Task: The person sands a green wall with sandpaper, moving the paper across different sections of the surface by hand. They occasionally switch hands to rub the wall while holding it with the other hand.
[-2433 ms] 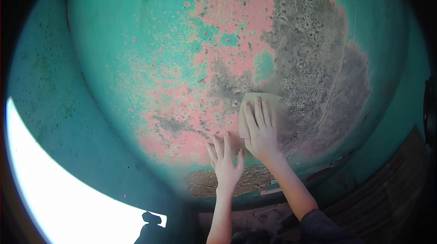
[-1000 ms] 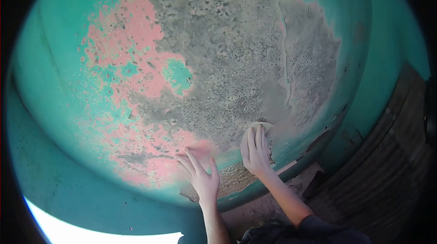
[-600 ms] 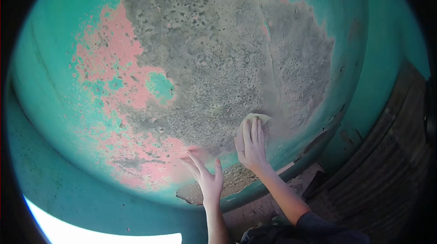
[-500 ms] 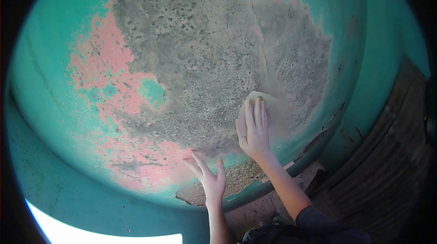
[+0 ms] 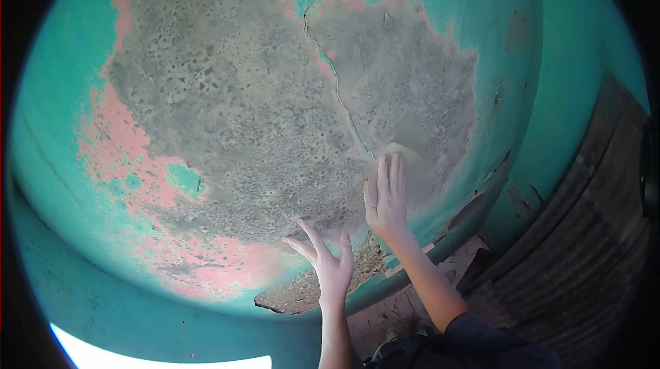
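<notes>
My right hand [image 5: 388,200] lies with its fingers together on a pale piece of sandpaper [image 5: 404,152], pressing it to the bare grey patch [image 5: 234,107] of the wall. Most of the sandpaper is hidden under the fingers; a pale corner shows past the fingertips. A long crack [image 5: 338,90] runs down the patch and ends just left of those fingertips. Lower and to the left, my left hand [image 5: 331,266] is empty, its fingers spread at the bottom margin of the patch. Whitish dust coats both hands.
Green paint [image 5: 55,121] and pink paint [image 5: 213,259] surround the grey patch. Below my left hand the plaster has broken away, baring a rough strip [image 5: 295,293]. Corrugated sheeting [image 5: 570,252] stands at the right, and bright light [image 5: 151,355] enters at bottom left.
The view has shifted, so the wall sits further left. Against it, my right hand has slid up and right with the sandpaper, and my left hand has moved right, still spread.
</notes>
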Available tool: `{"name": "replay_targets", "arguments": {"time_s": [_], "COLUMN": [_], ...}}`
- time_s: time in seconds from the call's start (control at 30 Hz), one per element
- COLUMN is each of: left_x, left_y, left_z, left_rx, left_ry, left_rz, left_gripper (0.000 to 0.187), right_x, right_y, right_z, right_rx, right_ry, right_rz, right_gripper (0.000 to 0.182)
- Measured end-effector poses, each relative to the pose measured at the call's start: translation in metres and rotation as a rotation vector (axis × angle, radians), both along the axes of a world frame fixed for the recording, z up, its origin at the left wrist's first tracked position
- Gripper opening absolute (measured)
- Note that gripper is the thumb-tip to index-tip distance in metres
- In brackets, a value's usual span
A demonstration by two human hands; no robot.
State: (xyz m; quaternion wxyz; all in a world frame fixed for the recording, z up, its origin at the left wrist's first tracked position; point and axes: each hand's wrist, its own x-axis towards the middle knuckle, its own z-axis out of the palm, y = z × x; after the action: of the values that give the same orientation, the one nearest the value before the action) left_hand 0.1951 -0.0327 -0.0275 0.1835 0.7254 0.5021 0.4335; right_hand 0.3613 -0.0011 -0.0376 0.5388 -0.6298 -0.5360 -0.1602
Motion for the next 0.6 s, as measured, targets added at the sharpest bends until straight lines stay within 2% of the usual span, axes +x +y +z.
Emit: {"name": "replay_targets", "arguments": {"time_s": [0.07, 0.13, 0.17, 0.33, 0.4, 0.47, 0.5, 0.6], "left_x": [0.012, 0.023, 0.028, 0.047, 0.054, 0.058, 0.059, 0.063], "left_y": [-0.001, -0.002, -0.002, 0.001, 0.002, 0.001, 0.002, 0.001], "left_z": [0.001, 0.001, 0.001, -0.011, -0.014, -0.019, -0.021, -0.015], "left_rx": [0.017, 0.021, 0.024, 0.032, 0.049, 0.063, 0.075, 0.057], "left_ry": [-0.013, 0.059, 0.058, 0.120, 0.144, 0.167, 0.199, 0.209], "left_rz": [0.003, -0.005, -0.003, 0.000, 0.005, 0.003, 0.023, 0.054], "left_gripper": [0.091, 0.091, 0.091, 0.092, 0.092, 0.092, 0.092, 0.091], "right_x": [-0.008, -0.005, 0.005, 0.054, 0.053, 0.038, 0.034, 0.063], "right_y": [0.002, -0.007, -0.006, -0.009, -0.005, -0.008, -0.019, -0.015], "right_z": [-0.057, -0.084, -0.083, -0.005, -0.030, -0.079, -0.077, -0.042], "right_rx": [0.021, -0.218, -0.215, 0.016, 0.033, -0.079, -0.107, -0.060], "right_ry": [0.023, -0.140, -0.141, 0.060, 0.044, 0.001, 0.009, -0.012], "right_rz": [0.001, -0.036, -0.035, 0.064, 0.065, 0.041, 0.101, 0.068], "right_gripper": [0.069, 0.068, 0.068, 0.066, 0.065, 0.064, 0.063, 0.065]}}
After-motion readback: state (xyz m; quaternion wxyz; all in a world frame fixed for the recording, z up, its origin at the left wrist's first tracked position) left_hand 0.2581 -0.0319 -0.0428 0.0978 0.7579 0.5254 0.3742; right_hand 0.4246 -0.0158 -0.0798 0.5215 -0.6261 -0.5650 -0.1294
